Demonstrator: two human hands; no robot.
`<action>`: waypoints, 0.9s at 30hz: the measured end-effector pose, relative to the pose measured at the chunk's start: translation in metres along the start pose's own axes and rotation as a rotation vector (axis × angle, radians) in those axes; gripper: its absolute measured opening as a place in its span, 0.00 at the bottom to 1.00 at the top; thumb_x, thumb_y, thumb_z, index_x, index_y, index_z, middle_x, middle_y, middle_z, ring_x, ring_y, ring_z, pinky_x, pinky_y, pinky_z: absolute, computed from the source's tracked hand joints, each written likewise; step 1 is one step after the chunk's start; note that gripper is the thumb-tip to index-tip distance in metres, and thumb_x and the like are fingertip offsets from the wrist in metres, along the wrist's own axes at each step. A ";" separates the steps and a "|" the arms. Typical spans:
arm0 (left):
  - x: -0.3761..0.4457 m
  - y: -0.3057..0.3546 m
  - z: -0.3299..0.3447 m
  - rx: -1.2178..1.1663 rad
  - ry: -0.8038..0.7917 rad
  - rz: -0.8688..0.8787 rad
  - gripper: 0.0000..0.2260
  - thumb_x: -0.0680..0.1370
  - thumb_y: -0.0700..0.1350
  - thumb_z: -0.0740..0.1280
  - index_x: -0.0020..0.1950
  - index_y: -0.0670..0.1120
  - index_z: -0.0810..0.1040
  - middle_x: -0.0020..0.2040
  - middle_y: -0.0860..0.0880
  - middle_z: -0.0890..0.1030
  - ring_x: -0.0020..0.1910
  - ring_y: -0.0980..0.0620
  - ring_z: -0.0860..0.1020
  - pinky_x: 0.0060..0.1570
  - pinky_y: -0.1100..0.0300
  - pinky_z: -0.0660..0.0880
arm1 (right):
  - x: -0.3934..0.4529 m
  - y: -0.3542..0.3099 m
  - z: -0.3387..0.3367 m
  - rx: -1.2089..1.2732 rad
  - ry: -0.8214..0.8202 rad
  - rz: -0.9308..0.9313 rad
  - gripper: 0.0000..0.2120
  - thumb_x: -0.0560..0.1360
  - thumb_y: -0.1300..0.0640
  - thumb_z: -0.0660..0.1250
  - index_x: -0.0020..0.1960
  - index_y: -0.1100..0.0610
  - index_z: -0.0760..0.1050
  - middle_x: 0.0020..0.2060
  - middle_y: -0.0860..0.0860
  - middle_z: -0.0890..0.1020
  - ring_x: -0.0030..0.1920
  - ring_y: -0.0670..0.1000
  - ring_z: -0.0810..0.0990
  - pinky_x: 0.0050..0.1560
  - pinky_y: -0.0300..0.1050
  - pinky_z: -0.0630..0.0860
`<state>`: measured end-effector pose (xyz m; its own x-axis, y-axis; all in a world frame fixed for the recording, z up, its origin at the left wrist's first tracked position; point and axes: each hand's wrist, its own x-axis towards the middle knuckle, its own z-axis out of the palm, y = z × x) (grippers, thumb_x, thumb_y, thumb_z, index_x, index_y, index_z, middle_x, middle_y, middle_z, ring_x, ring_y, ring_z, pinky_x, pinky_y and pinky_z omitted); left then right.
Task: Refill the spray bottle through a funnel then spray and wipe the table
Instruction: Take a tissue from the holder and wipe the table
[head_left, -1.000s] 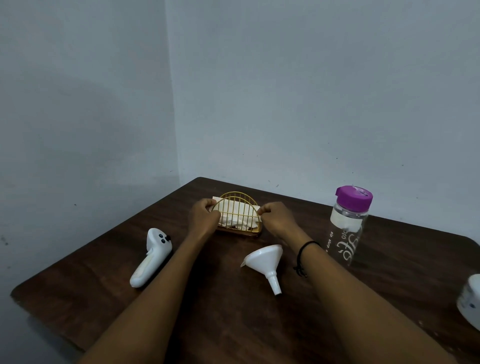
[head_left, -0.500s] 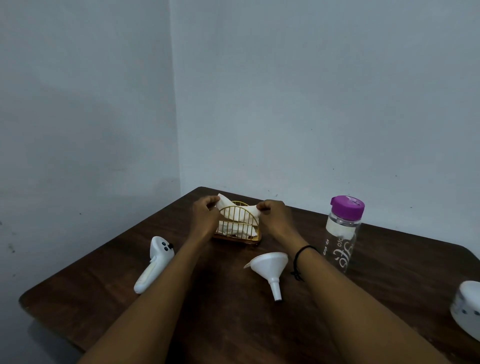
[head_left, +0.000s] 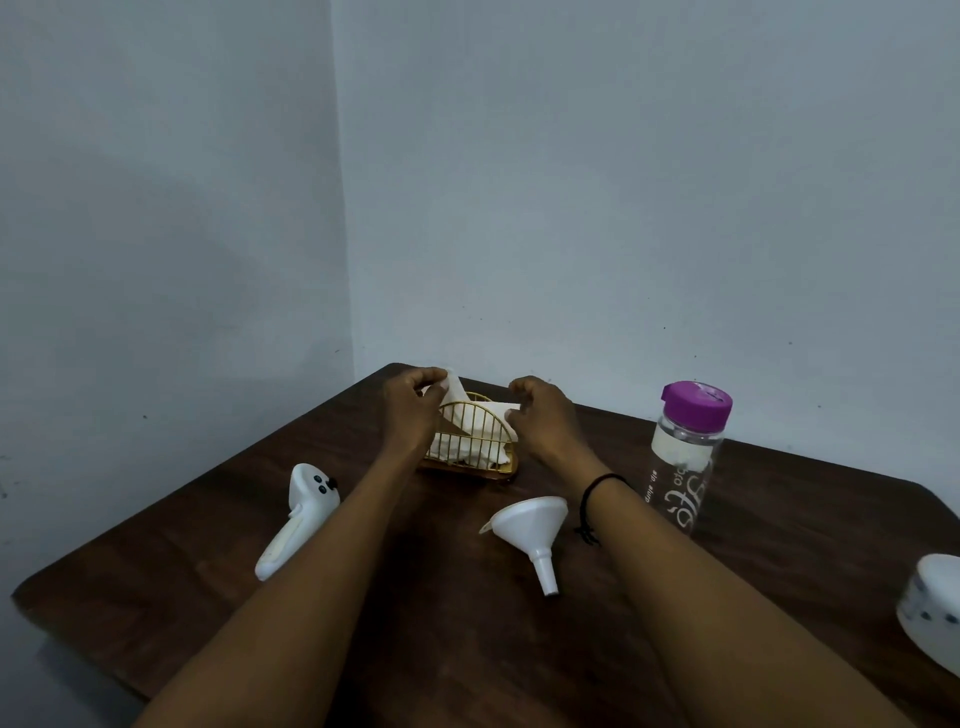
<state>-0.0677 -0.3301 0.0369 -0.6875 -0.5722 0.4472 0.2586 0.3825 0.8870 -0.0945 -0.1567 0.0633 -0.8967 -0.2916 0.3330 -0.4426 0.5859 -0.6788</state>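
Observation:
A gold wire napkin holder (head_left: 480, 449) stands at the far middle of the dark wooden table (head_left: 467, 649) with white paper napkins (head_left: 460, 405) in it. My left hand (head_left: 410, 410) pinches a napkin's upper left corner above the holder. My right hand (head_left: 540, 415) pinches its right edge. A white funnel (head_left: 530, 530) lies on its side in front of the holder. The white spray head (head_left: 298, 519) lies flat on the left. A clear bottle with a purple cap (head_left: 685, 457) stands upright on the right.
A white rounded object with dark dots (head_left: 935, 608) sits at the right edge, partly cut off. Grey walls meet in a corner just behind the table. The table's left edge runs diagonally close to the spray head.
Both hands have drawn the napkin's top corners upward out of the holder. The view has tilted up a little, so everything on the table sits lower in frame.

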 end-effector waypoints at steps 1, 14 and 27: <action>0.002 -0.002 0.001 0.004 0.018 -0.012 0.08 0.78 0.38 0.70 0.55 0.42 0.83 0.53 0.45 0.84 0.52 0.50 0.82 0.49 0.58 0.81 | 0.001 0.000 0.001 -0.009 -0.011 0.006 0.23 0.77 0.64 0.67 0.71 0.58 0.71 0.65 0.55 0.77 0.64 0.53 0.76 0.60 0.43 0.73; 0.002 0.004 0.005 -0.337 0.163 -0.129 0.09 0.78 0.34 0.67 0.54 0.46 0.80 0.48 0.56 0.80 0.49 0.59 0.79 0.49 0.66 0.77 | 0.013 0.008 0.004 -0.008 -0.057 0.090 0.15 0.77 0.63 0.66 0.63 0.57 0.74 0.54 0.54 0.81 0.56 0.54 0.79 0.51 0.44 0.76; 0.010 0.042 0.012 -0.354 0.177 0.061 0.11 0.77 0.35 0.69 0.53 0.50 0.81 0.47 0.57 0.81 0.46 0.65 0.78 0.48 0.67 0.77 | 0.016 -0.008 0.002 0.126 -0.045 -0.012 0.25 0.79 0.58 0.66 0.74 0.57 0.66 0.71 0.55 0.71 0.69 0.55 0.72 0.59 0.42 0.74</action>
<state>-0.0720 -0.3112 0.0779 -0.5441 -0.6839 0.4860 0.5346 0.1638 0.8291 -0.1048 -0.1680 0.0727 -0.8892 -0.3328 0.3138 -0.4466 0.4835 -0.7529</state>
